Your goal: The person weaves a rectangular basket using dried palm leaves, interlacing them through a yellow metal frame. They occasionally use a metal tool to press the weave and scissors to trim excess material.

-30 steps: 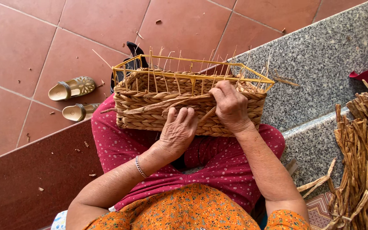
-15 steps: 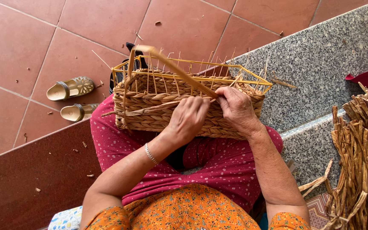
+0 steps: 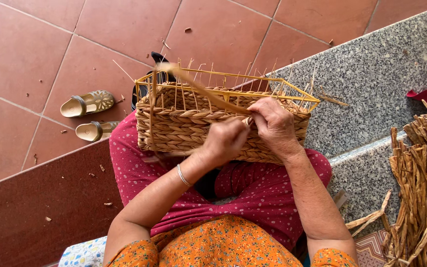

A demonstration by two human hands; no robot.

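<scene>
Your half-woven basket (image 3: 213, 123) rests on your lap, tipped so its open top faces away from you, with a yellow wire frame (image 3: 253, 79) and thin upright stakes rising above the braided wall. Your left hand (image 3: 226, 141) is closed against the near wall of the basket, its fingers pinching a flat straw strand (image 3: 198, 89) just where it meets the weave. That strand runs from your hands up and across the basket to its far left corner, then hangs down the left side. Your right hand (image 3: 275, 123) sits just beside the left, touching the top edge of the weave, with its fingers curled tight on the same strand. A thin bracelet (image 3: 182, 175) circles your left wrist. On the tiled floor to your left lie two sandals (image 3: 87, 116), one near the other. To your right, on the grey stone step (image 3: 376, 74), a bundle of dried straw (image 3: 421, 183) is heaped, well apart from the basket.
</scene>
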